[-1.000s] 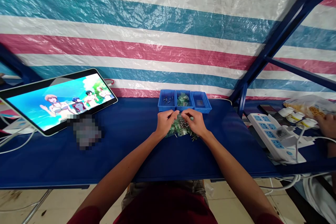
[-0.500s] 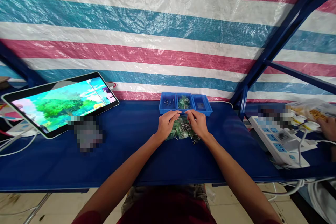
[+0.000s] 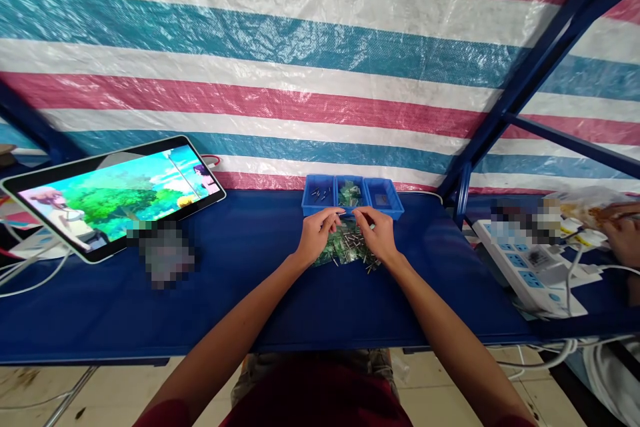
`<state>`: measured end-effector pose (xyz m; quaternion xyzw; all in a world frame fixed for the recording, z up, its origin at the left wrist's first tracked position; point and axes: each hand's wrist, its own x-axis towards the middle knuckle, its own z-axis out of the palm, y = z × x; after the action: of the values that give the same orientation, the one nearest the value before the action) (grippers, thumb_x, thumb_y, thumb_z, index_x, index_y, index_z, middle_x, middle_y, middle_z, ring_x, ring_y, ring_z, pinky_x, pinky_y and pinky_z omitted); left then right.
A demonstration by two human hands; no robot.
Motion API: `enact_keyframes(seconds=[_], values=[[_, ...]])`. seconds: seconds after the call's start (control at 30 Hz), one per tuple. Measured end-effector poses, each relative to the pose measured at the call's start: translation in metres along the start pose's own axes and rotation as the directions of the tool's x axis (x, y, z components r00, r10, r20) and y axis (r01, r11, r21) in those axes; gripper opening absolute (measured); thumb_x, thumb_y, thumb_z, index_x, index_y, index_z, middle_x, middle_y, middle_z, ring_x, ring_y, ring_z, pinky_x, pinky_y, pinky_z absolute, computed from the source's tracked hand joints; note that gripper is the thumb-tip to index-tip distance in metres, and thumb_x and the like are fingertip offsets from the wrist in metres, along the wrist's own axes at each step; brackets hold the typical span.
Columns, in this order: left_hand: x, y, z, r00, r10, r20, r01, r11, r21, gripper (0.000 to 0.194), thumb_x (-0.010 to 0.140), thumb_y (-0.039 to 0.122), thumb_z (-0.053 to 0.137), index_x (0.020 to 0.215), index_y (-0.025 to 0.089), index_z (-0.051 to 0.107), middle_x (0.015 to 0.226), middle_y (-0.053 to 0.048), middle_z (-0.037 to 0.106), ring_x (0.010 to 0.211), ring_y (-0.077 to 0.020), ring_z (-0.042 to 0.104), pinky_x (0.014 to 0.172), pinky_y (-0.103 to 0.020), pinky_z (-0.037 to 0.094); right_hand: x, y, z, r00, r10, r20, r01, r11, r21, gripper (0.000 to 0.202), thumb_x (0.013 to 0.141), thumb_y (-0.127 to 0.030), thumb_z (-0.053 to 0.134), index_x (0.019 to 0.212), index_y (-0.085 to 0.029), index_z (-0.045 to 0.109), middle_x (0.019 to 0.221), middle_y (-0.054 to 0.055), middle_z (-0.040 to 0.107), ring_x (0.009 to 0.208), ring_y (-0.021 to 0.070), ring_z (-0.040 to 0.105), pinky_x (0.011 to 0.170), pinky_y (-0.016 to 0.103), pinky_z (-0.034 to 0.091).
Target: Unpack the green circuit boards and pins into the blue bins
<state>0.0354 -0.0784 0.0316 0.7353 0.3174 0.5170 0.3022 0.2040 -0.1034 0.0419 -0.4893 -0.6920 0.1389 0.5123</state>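
Observation:
My left hand (image 3: 317, 233) and my right hand (image 3: 376, 232) face each other with fingertips pinched, a small gap between them. Whatever each pinch holds is too small to make out. Below them lies a pile of green circuit boards with metal pins (image 3: 349, 245) on the blue table. Just beyond my fingers are three joined blue bins. Several thin metal pieces lie in the left bin (image 3: 319, 205). Green boards fill part of the middle bin (image 3: 350, 191), and a few small pieces, hard to tell apart, are in the right bin (image 3: 384, 205).
A tablet playing a cartoon (image 3: 115, 197) leans at the left, a blurred-out object (image 3: 167, 257) beside it. At the right lie a white power strip (image 3: 525, 267) with cables and another person's hand (image 3: 623, 233) by a plastic bag. Blue frame posts (image 3: 520, 73) rise there.
My hands stay pinched over the pile, with the fingers of my left hand shifted slightly. At the right, the other person's hand has moved further over the plastic bag.

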Motion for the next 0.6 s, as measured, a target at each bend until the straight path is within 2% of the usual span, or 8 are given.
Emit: enact_keyframes(seconds=[0.13,0.3,0.4,0.47,0.6], values=[[-0.0024,0.0045,-0.0004,0.992,-0.094,0.089,0.098,0.994,-0.042,0.030,0.096,0.040,0.041,0.112,0.018,0.055,0.056,0.005,0.054,0.041,-0.0069,0.043,0.046,-0.018,0.037,0.0014,0.0019,-0.0007,0.995,-0.047,0.091,0.046,0.999,0.021,0.030,0.089,-0.044,0.053,0.094,-0.018,0.068,0.074,0.004,0.066,0.056,0.0140,0.055,0.057,0.027,0.044],[-0.0036,0.0075,-0.0006,0.986,-0.134,0.095,0.139,0.989,-0.047,0.027,0.095,0.040,0.042,0.111,0.020,0.051,0.048,0.009,0.045,0.039,-0.0064,0.038,0.044,-0.016,0.033,0.0023,0.0017,-0.0023,0.983,-0.088,0.160,0.083,0.996,0.041,0.030,0.090,-0.044,0.051,0.082,-0.019,0.066,0.072,0.004,0.064,0.060,0.0149,0.055,0.058,0.027,0.043],[-0.0023,0.0079,-0.0016,0.985,-0.133,0.109,0.140,0.989,-0.052,0.026,0.095,0.040,0.043,0.108,0.019,0.052,0.050,0.008,0.048,0.040,-0.0066,0.040,0.044,-0.017,0.035,0.0024,-0.0006,-0.0034,0.981,-0.068,0.184,0.058,0.997,0.059,0.033,0.091,-0.046,0.048,0.079,-0.019,0.063,0.067,0.002,0.060,0.056,0.0141,0.052,0.057,0.027,0.042],[-0.0016,0.0086,-0.0024,0.987,-0.118,0.109,0.123,0.992,-0.038,0.026,0.093,0.041,0.046,0.100,0.018,0.056,0.054,0.006,0.052,0.043,-0.0073,0.045,0.047,-0.018,0.038,0.0024,-0.0018,-0.0039,0.982,-0.049,0.183,0.036,0.997,0.070,0.036,0.092,-0.047,0.045,0.076,-0.019,0.061,0.061,0.000,0.056,0.054,0.0136,0.050,0.056,0.027,0.041],[-0.0008,0.0095,-0.0043,0.995,-0.072,0.070,0.066,0.995,0.078,0.035,0.091,0.042,0.050,0.069,0.016,0.057,0.053,0.003,0.053,0.046,-0.0082,0.047,0.049,-0.019,0.037,0.0018,-0.0018,-0.0024,0.985,-0.016,0.174,0.004,0.998,0.067,0.041,0.094,-0.048,0.041,0.069,-0.019,0.057,0.055,-0.001,0.051,0.051,0.0134,0.048,0.055,0.026,0.039]])
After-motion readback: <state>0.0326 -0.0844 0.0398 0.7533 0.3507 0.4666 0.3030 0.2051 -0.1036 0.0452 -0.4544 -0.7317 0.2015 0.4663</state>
